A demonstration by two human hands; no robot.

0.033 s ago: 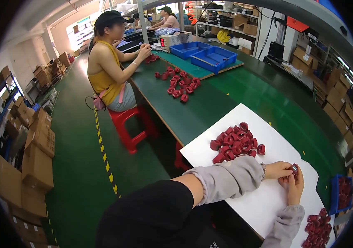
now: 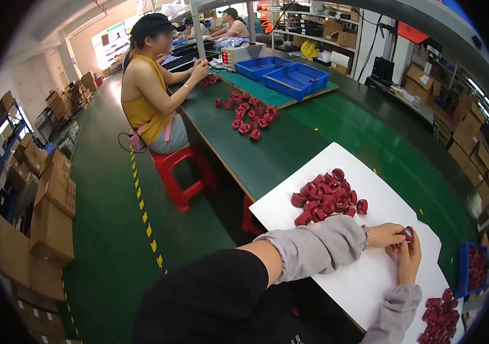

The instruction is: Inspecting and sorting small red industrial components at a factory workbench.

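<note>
Over the white sheet (image 2: 382, 286), my left hand (image 2: 386, 235) and my right hand (image 2: 409, 261) meet at the fingertips. Between them is a small dark red part (image 2: 409, 233) with a light shiny strip on its face. Both hands pinch it, with the fingers partly covering it. A pile of dark red, ring-shaped parts (image 2: 327, 198) lies on the sheet beyond my left forearm. Another heap of such red parts (image 2: 440, 316) sits to the right of my right forearm, near the sheet's edge.
Farther up the green table (image 2: 281, 157) lie more red parts (image 2: 250, 117) and two blue trays (image 2: 296, 80). A co-worker (image 2: 155, 92) sits there on a red stool (image 2: 184, 178). A blue bin (image 2: 473, 269) of red parts stands at right. Cardboard boxes (image 2: 52, 223) line the left.
</note>
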